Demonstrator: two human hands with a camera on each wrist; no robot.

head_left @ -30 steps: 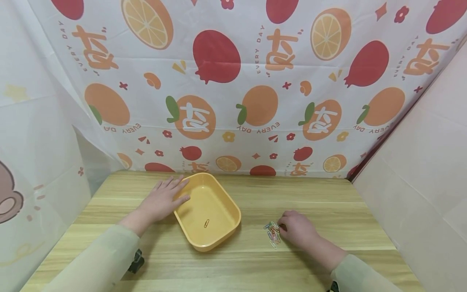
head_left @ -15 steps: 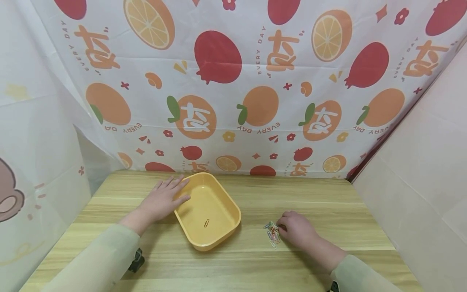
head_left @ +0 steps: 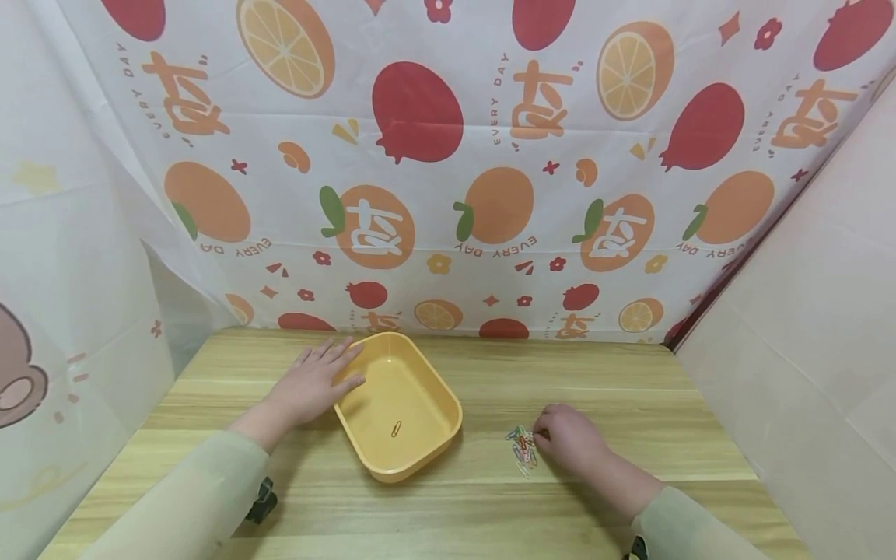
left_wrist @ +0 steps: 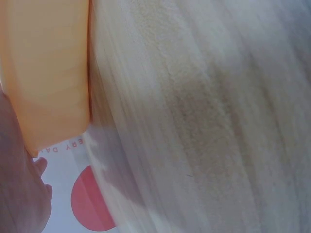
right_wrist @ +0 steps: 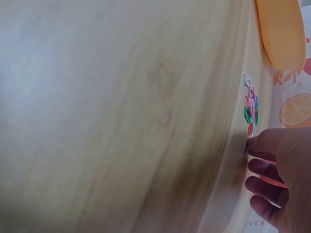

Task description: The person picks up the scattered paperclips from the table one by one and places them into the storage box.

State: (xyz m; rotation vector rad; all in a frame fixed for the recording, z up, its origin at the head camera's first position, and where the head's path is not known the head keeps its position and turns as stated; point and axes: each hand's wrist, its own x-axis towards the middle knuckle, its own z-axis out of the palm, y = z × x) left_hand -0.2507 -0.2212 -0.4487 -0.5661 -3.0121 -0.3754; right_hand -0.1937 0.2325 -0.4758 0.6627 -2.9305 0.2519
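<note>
A yellow rectangular tray (head_left: 435,381) stands on the table with one red paper clip (head_left: 397,428) lying in it. My left hand (head_left: 312,383) rests on the tray's left rim, fingers stretched over the edge; the left wrist view shows the tray's outer wall (left_wrist: 51,73) and part of the hand. To the right of the tray lies a small pile of coloured paper clips (head_left: 521,449). My right hand (head_left: 572,437) is at the pile's right edge, fingers bent and thumb low at the clips (right_wrist: 251,109). Whether a clip is between its fingertips is hidden.
The wooden table (head_left: 448,517) runs back to a fruit-print cloth (head_left: 448,233). White cloth sides (head_left: 805,350) stand at left and right. A dark strap piece (head_left: 262,502) shows by the left sleeve.
The right hand stays at the pile, its fingertips shifting slightly, and some clips there lie a little differently. Left hand and tray keep their places.
</note>
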